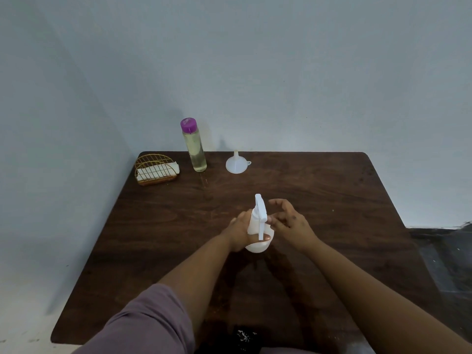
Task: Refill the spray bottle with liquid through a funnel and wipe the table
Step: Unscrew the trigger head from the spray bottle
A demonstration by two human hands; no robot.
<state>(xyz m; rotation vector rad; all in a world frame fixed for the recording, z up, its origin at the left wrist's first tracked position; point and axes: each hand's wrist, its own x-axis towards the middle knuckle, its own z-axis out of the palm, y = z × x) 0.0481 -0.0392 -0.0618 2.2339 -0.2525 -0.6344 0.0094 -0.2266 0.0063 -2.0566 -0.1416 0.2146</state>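
Two hands at the white plastic spray bottle point(258, 226), upright on the dark wooden bench point(319, 190): left hand point(238, 232) clamps the body; right hand point(287, 219), fingers apart, nears the trigger head above that grip. Steady below, unscrew above.

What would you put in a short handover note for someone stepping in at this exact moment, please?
Left hand: wrapped around the body of the white spray bottle, which stands mid-table.
Right hand: open, fingers at the spray head, holding nothing.
Funnel: upside down at the far edge, untouched.
Refill bottle: purple cap on, pale liquid inside, left of the funnel.
Napkins: in the gold wire holder, far left corner.
Done: nothing visible yet; the spray head looks still on.
Left: remove spray head, seat funnel, pour, reclose, wipe the table.
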